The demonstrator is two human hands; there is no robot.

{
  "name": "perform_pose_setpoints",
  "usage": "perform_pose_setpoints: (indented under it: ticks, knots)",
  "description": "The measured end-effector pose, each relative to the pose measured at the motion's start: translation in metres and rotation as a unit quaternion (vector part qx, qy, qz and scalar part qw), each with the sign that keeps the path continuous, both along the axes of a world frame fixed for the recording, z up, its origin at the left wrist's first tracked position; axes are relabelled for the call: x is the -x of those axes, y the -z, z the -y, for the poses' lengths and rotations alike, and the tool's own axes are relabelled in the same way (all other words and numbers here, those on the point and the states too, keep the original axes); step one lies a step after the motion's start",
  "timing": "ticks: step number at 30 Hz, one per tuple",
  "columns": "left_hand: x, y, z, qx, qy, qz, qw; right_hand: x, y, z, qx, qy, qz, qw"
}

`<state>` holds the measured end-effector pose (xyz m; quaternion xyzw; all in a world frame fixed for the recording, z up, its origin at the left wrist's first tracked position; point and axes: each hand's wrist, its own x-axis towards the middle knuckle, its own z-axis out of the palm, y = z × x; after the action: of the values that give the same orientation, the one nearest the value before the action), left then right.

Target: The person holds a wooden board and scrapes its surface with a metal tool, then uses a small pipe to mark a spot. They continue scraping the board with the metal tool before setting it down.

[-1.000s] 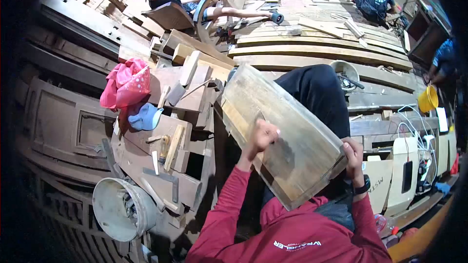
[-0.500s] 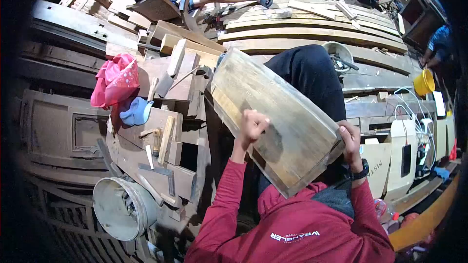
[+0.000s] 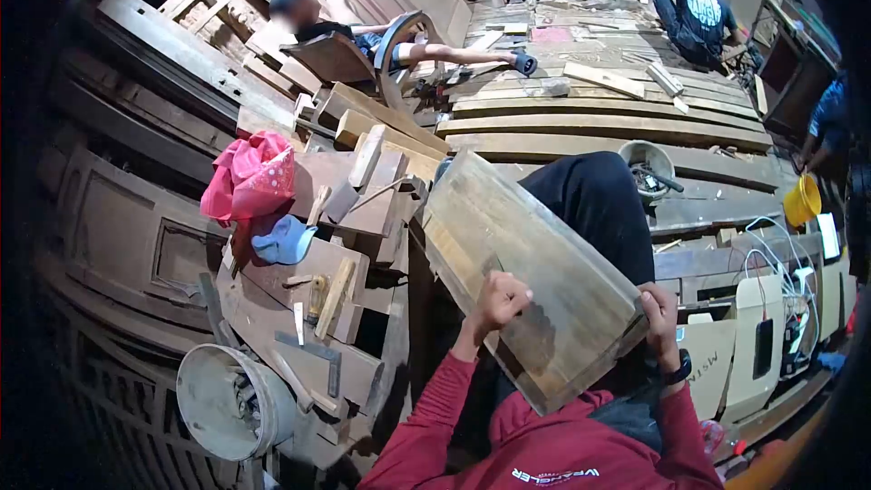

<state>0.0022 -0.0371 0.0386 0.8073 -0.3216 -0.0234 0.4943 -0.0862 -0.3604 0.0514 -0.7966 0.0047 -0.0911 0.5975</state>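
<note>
A flat wooden panel (image 3: 544, 263) lies slanted across my lap, its worn face up. My right hand (image 3: 660, 310) has its fingers wrapped round the panel's right edge, near the lower corner. Over the panel's left part, my left hand (image 3: 502, 300) is closed in a fist close to the surface. A small dark patch shows at the fist's upper side; I cannot tell what the fingers hold. The fist casts a shadow on the wood.
On the left bench lie a pink bag (image 3: 249, 177), a blue cap (image 3: 283, 240), a carpenter's square (image 3: 313, 358) and wood pieces. A white bucket (image 3: 231, 404) stands below. One person (image 3: 318, 27) reclines in a chair; others sit farther right. Cables (image 3: 785, 259) lie at right.
The view has tilted up, so the scene sits lower and further right. My left fist has shifted slightly down the panel towards me. My right hand keeps its hold on the edge.
</note>
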Motion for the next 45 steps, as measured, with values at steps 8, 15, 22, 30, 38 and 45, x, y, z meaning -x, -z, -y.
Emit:
perform_pose_setpoints:
  ticks: [8,15,22,30,38,45]
  knots:
    - [-0.016,0.026,-0.021,-0.008,-0.059,0.023,0.998,-0.002,-0.007,0.0,0.009,-0.007,-0.005,1.0]
    - [-0.013,0.041,-0.023,-0.041,-0.097,0.03,0.994,0.0,0.001,-0.003,-0.016,-0.011,0.002,1.0]
    - [0.004,0.028,-0.014,-0.03,0.004,0.043,0.999,0.002,0.005,0.001,0.009,-0.003,-0.014,1.0]
    - [-0.006,0.018,-0.026,0.075,-0.03,-0.001,0.997,0.001,0.002,0.004,0.016,-0.008,-0.015,1.0]
    - [-0.012,0.045,-0.024,0.007,-0.072,0.03,0.997,0.001,0.003,0.004,0.01,-0.013,-0.029,0.999]
    - [0.001,0.026,-0.014,-0.036,-0.015,0.029,0.999,0.001,-0.003,-0.002,-0.006,-0.009,-0.013,1.0]
